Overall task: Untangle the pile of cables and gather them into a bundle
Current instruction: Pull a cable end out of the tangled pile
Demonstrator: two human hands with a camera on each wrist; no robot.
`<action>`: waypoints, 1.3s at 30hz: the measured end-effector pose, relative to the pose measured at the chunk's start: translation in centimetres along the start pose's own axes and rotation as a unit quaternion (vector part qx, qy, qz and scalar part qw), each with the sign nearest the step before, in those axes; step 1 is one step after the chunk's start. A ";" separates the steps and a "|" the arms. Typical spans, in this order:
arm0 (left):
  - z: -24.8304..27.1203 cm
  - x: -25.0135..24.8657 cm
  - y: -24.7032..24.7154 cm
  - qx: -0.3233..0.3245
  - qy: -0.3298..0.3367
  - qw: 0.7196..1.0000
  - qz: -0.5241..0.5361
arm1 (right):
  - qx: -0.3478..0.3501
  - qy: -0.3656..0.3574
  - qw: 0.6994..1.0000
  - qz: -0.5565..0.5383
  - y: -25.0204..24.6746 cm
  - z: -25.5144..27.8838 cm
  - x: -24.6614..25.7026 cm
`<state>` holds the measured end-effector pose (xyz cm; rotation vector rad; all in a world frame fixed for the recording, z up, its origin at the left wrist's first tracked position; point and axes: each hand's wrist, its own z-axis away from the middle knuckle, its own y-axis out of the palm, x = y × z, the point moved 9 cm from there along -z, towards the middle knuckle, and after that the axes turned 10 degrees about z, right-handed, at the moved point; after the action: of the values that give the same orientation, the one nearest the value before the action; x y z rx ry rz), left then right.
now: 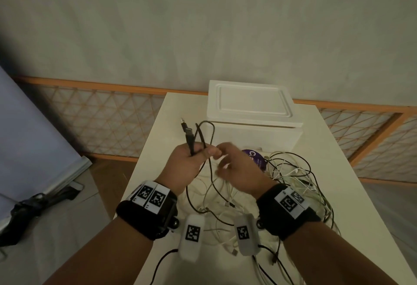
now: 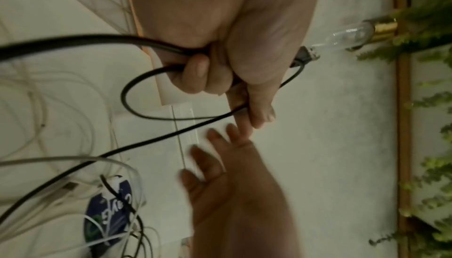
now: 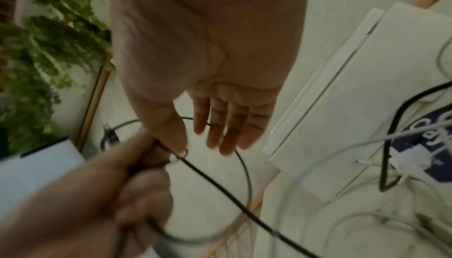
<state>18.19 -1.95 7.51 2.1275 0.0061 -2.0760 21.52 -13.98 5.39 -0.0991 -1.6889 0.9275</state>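
Note:
My left hand [image 1: 191, 158] is raised above the white table [image 1: 155, 149] and grips a black cable [image 1: 204, 140] folded into loops, its plug ends [image 1: 186, 127] sticking up out of the fist. In the left wrist view the curled fingers [image 2: 203, 72] clamp the black cable [image 2: 127, 96], and the thumb pins a strand. My right hand [image 1: 228, 160] hovers just right of it with straight fingers [image 3: 220, 127], holding nothing. A tangled pile of white and black cables [image 1: 288, 183] lies on the table beneath and to the right.
A white lidded box [image 1: 252, 108] stands at the back of the table. A round purple object [image 1: 255, 158] lies under the cables in front of it. Orange lattice panels [image 1: 101, 115] run along the wall. A dark object [image 1: 33, 205] lies on the floor at left.

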 end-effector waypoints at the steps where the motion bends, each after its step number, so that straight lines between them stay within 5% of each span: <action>1: 0.0 -0.2 0.3 0.011 0.000 1.000 0.028 | 0.053 -0.016 0.995 0.081 1.5 0.2 0.0; 4: 0.1 -0.4 0.5 0.018 -0.006 0.998 0.065 | 0.100 -0.024 0.977 0.187 3.3 0.5 0.0; 8: -0.2 -0.5 -1.6 -0.009 0.030 0.999 -0.025 | -0.021 0.078 0.996 -0.039 -0.8 -0.1 -1.0; 10: -0.7 2.1 -1.3 0.042 0.002 0.987 -0.156 | -0.067 0.077 0.984 -0.144 -2.5 -0.2 0.1; 13: 0.0 7.5 0.6 0.129 -0.070 0.955 -0.258 | -0.087 0.021 0.982 -0.164 -3.7 0.2 3.0; 17: 0.0 9.3 -0.3 0.095 -0.077 0.949 -0.292 | -0.174 0.000 0.979 -0.109 -5.9 1.8 3.5; 20: 0.0 9.6 -1.3 0.116 -0.091 0.937 -0.318 | -0.274 0.017 0.947 -0.167 -8.6 3.8 1.2; 23: 1.4 9.6 -2.1 0.101 -0.128 0.972 -0.171 | -0.365 0.010 0.928 0.078 -12.8 5.5 0.5; 25: 2.0 8.7 -3.9 0.025 -0.130 0.991 0.015 | -0.335 0.059 0.915 0.218 -14.2 5.9 -1.7; 27: 2.1 7.9 -6.2 -0.046 -0.096 0.984 0.140 | -0.326 0.191 0.894 0.239 -15.8 7.6 -5.5; 30: 2.2 6.6 -8.0 -0.093 -0.050 0.986 0.131 | -0.259 0.367 0.862 0.235 -15.3 9.7 -7.9; 32: 2.4 6.0 -7.0 -0.082 -0.055 0.985 0.138 | -0.211 0.304 0.883 0.288 -12.5 8.3 -5.2; 35: 3.0 4.4 -3.0 -0.025 -0.076 0.976 0.205 | -0.088 0.073 0.960 0.254 -3.8 5.0 1.2; 37: 3.2 3.0 -0.7 0.009 -0.061 0.976 0.211 | 0.065 0.019 0.984 0.165 3.2 4.5 3.6; 39: 3.4 1.7 0.1 0.022 -0.033 0.982 0.182 | 0.118 0.022 0.992 0.041 6.8 4.2 4.2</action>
<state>14.85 -2.68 5.82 1.9074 -0.4102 -1.9393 13.82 -9.40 4.36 -0.0314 -1.5319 1.1722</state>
